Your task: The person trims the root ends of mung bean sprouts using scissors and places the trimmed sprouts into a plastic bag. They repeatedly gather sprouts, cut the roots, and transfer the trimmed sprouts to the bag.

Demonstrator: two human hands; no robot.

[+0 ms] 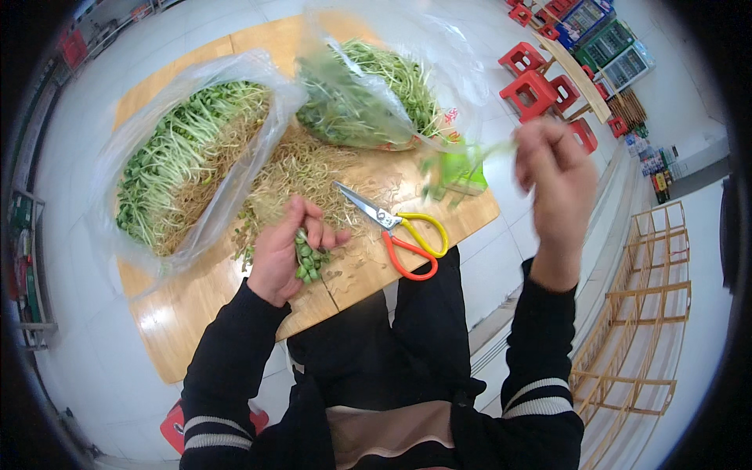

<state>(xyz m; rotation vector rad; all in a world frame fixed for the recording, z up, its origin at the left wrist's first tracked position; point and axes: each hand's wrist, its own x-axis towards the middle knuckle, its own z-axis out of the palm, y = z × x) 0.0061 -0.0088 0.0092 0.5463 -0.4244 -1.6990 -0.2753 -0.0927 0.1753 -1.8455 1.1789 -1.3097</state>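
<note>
My left hand [282, 249] is closed around a small bunch of green sprouts [310, 259], their leaves facing me, above the near side of the wooden table. Raised past the table's right edge, my right hand [555, 170] is blurred by motion. Its fingers pinch pale stems that trail left to blurred green leaves [435, 179]. Scissors [385, 220] with one red and one yellow handle lie between my hands, blades spread slightly. Behind my left hand spreads a heap of thin brownish roots [302, 176].
A clear plastic bag [232, 197] at left holds rooted sprouts [182, 147]. Another bag [352, 111] at the back holds loose sprouts [405, 82]. A bright green box [470, 170] sits near the right edge of the wooden table [176, 329]. Red stools [529, 94] and a bamboo rack [646, 305] stand beyond.
</note>
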